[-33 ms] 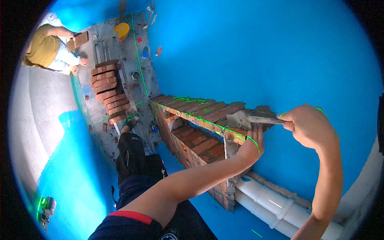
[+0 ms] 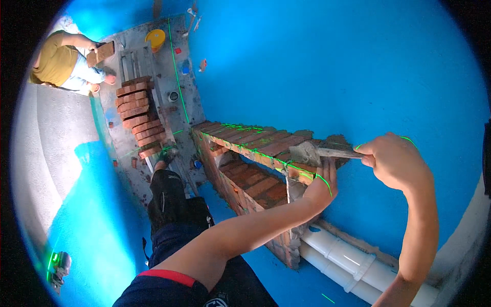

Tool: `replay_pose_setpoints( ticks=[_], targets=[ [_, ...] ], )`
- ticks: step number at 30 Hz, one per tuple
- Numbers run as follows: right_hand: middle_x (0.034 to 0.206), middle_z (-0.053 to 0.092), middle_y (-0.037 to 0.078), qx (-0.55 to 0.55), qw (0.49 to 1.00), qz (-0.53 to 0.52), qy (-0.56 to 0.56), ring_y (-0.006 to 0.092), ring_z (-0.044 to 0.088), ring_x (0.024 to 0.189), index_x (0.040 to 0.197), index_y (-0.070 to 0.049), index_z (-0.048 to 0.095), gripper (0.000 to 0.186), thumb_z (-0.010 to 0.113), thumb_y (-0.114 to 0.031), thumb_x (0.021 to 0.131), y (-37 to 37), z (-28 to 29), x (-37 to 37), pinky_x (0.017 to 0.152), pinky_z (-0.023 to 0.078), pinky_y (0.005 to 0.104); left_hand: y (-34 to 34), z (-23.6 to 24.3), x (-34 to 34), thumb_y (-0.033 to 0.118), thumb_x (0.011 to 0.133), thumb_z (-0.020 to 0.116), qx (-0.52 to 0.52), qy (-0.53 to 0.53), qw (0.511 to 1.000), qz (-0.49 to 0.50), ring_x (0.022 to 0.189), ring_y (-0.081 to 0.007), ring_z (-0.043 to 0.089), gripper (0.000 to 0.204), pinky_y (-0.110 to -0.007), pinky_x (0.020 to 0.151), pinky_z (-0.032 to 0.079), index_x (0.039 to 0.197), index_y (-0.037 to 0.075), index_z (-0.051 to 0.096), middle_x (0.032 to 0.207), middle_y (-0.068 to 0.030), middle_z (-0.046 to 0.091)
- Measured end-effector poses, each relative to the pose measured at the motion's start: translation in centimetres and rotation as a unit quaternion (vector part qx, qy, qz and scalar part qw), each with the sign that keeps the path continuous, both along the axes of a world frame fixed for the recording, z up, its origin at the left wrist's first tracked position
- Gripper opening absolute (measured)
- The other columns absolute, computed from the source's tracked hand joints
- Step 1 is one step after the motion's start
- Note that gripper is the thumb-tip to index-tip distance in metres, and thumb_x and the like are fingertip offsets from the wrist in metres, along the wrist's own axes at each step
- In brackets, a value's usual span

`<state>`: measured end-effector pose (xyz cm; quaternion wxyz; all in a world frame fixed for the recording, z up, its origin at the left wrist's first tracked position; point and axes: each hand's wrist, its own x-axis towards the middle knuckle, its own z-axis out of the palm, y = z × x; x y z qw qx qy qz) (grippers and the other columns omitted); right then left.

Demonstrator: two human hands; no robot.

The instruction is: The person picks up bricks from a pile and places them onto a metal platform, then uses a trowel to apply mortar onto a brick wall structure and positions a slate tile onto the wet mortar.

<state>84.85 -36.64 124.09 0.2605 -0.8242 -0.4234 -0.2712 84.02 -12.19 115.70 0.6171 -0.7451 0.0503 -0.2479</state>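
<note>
My right hand (image 2: 391, 161) is closed round the handle of a trowel (image 2: 306, 153). The trowel's mortar-smeared blade lies at the near end of a mortared brick course (image 2: 261, 142). My left hand (image 2: 321, 188) wraps the end brick (image 2: 307, 175) of that course, its fingers pressed together just below the blade; the thumb is hidden. Grey mortar (image 2: 335, 142) sits along the course against the blue wall. Under it, a lower row of bricks (image 2: 255, 181) shows through the opening of the brick structure.
White pipes (image 2: 353, 261) run beside the structure at lower right. Loose bricks (image 2: 135, 107) stand in a row on the floor at left, near my leg. A person (image 2: 59, 61) at upper left holds a brick (image 2: 101, 53). A yellow bucket lid (image 2: 155, 39) lies beyond; a green-lit device (image 2: 59, 268) stands lower left.
The other person's brick and my leg have shifted very slightly. Both my hands and the trowel look unmoved.
</note>
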Motion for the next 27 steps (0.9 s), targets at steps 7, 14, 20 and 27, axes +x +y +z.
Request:
replay_pose_setpoints(
  ticks=[7, 14, 20, 27],
  targets=[
    [0.079, 0.064, 0.012, -0.005, 0.997, -0.001, -0.073, 0.0305, 0.061, 0.073, 0.093, -0.011, 0.066, 0.015, 0.057, -0.019, 0.084, 0.8, 0.1, -0.2, 0.062, 0.048, 0.0427, 1.1, -0.3, 0.8, 0.016, 0.079, 0.051, 0.005, -0.024, 1.0, -0.019, 0.113, -0.0416, 0.048, 0.044, -0.047, 0.088, 0.041, 0.114, -0.011, 0.055, 0.125, -0.0312, 0.046],
    [0.085, 0.064, 0.012, -0.02, 0.999, 0.008, -0.026, 0.0319, 0.061, 0.081, 0.092, -0.009, 0.066, 0.016, 0.056, -0.019, 0.084, 2.4, 0.9, 0.1, 0.069, 0.049, 0.0436, 2.3, 0.2, 0.6, 0.015, 0.078, 0.051, -0.012, -0.045, 0.999, 0.007, 0.116, -0.0447, 0.044, 0.046, -0.051, 0.092, 0.038, 0.115, -0.012, 0.053, 0.126, -0.0301, 0.045],
    [0.09, 0.063, 0.015, 0.162, 0.986, 0.029, 0.009, 0.0322, 0.059, 0.081, 0.107, -0.011, 0.063, 0.025, 0.058, -0.02, 0.085, 1.6, -3.0, 1.5, 0.067, 0.047, 0.0421, 4.3, 0.2, 0.2, 0.016, 0.082, 0.05, -0.012, -0.018, 0.996, 0.087, 0.12, -0.0443, 0.04, 0.048, -0.052, 0.097, 0.034, 0.123, -0.007, 0.049, 0.131, -0.0298, 0.04],
    [0.076, 0.053, 0.008, 0.445, 0.847, 0.11, 0.268, 0.0178, 0.052, 0.068, 0.105, -0.006, 0.05, 0.028, 0.051, -0.031, 0.092, 9.6, -18.3, 0.6, 0.061, 0.042, 0.0338, 6.3, 1.9, -5.8, 0.015, 0.076, 0.057, -0.202, 0.014, 0.976, -0.085, 0.113, -0.0386, 0.045, 0.043, -0.045, 0.094, 0.038, 0.115, -0.004, 0.051, 0.121, -0.0248, 0.046]
  ],
)
